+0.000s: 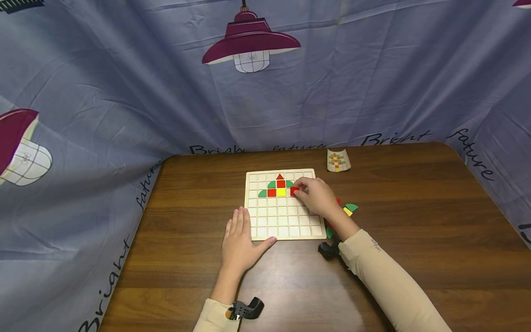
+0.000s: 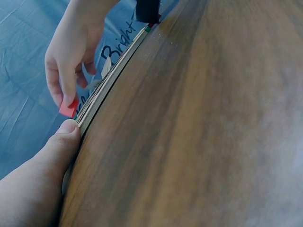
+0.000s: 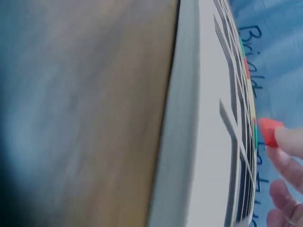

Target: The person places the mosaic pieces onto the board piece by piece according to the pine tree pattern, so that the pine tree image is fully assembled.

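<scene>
A pale square grid board (image 1: 274, 221) lies on the table. On its upper part, red, green and yellow tiles form a pattern, with a red triangle (image 1: 280, 177) on top, a yellow square (image 1: 281, 192) in the middle and a green quarter-round (image 1: 262, 193) at the left. My right hand (image 1: 317, 196) pinches a red square tile (image 1: 294, 191) between thumb and finger, just right of the yellow square; the right wrist view shows that red tile (image 3: 270, 131) over the board. With fingers straight, my left hand (image 1: 238, 244) rests at the board's lower left corner, its thumb (image 2: 61, 142) along the near edge.
Loose tiles, among them a green one (image 1: 351, 207) and a yellow one (image 1: 348, 211), lie right of the board, partly hidden by the right forearm. A curved pattern card (image 1: 338, 161) stands at the back of the wooden table (image 1: 186, 258). A printed curtain (image 1: 166, 92) hangs behind.
</scene>
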`<state>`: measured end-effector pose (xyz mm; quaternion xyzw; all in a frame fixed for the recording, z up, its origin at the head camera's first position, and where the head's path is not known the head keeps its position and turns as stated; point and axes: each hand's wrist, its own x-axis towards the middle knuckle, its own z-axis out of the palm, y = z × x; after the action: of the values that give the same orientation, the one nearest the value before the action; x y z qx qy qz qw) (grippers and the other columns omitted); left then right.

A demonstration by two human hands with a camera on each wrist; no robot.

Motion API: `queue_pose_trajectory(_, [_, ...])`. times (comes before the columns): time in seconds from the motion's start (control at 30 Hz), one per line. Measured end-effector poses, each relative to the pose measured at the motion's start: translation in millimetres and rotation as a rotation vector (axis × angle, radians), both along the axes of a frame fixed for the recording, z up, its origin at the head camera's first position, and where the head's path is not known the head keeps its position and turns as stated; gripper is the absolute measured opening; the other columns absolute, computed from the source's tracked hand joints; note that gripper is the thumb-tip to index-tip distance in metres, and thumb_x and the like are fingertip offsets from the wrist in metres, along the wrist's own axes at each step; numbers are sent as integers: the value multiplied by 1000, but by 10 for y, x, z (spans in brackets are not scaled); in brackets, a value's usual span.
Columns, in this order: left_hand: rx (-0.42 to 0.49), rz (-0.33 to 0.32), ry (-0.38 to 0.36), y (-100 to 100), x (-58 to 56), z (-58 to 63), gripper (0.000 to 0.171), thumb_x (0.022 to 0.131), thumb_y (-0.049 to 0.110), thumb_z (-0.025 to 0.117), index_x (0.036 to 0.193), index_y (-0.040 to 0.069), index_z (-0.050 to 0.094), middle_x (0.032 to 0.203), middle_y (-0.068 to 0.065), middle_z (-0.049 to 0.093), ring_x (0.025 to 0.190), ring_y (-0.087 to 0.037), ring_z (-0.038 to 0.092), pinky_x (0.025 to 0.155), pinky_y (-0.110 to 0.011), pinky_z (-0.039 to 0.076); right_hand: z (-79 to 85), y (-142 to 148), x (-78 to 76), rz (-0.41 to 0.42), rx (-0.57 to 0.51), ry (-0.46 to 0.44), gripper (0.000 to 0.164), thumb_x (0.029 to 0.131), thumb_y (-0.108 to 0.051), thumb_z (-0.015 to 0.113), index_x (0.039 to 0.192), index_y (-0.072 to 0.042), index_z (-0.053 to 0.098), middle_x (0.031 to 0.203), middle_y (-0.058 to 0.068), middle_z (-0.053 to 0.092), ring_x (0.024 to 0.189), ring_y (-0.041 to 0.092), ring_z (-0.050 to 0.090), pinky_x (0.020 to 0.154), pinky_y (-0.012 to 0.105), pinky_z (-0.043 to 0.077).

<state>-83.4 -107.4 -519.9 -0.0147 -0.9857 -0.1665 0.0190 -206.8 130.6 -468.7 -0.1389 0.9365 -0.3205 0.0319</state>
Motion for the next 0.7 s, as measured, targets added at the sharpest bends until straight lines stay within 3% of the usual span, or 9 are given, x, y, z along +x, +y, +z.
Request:
queue_pose_trajectory(0.27, [-5, 0, 5, 1, -2, -5, 120, 78, 88, 43, 158, 1, 18, 166, -13, 17, 156, -26, 12, 127, -44, 15, -28, -139, -39, 11, 35, 24, 12, 93, -19, 69, 105, -18, 73, 88, -2, 69, 79, 17, 60, 68, 32, 48])
queue_pose_trajectory(0.7, [1, 4, -3, 4, 1, 8, 121, 78, 89, 44, 158, 2, 17, 166, -13, 17, 156, -25, 12, 127, -43, 14, -63, -117, -40, -21, 16, 4, 12, 92, -19, 71, 104, -18, 74, 93, -1, 70, 81, 18, 63, 66, 32, 48])
